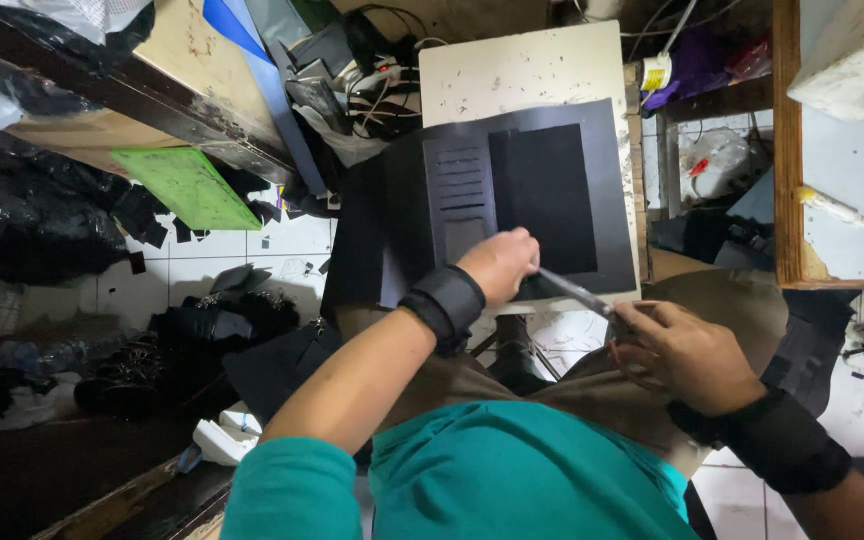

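A black sheet of leather-like material (472,200) with stitched pockets lies on a small white work table (522,70). My left hand (500,264), with a black wrist band, rests closed on the sheet's near edge and pinches it. My right hand (687,355), also wearing a black band, grips scissors (577,292) whose blades point left toward my left hand at the sheet's edge.
A green cutting mat (187,187) leans on the left beside black scraps on the tiled floor (282,240). Piles of black material (182,350) lie at the left. Cables (382,80) sit behind the table. A wooden-framed bench (842,200) stands at right.
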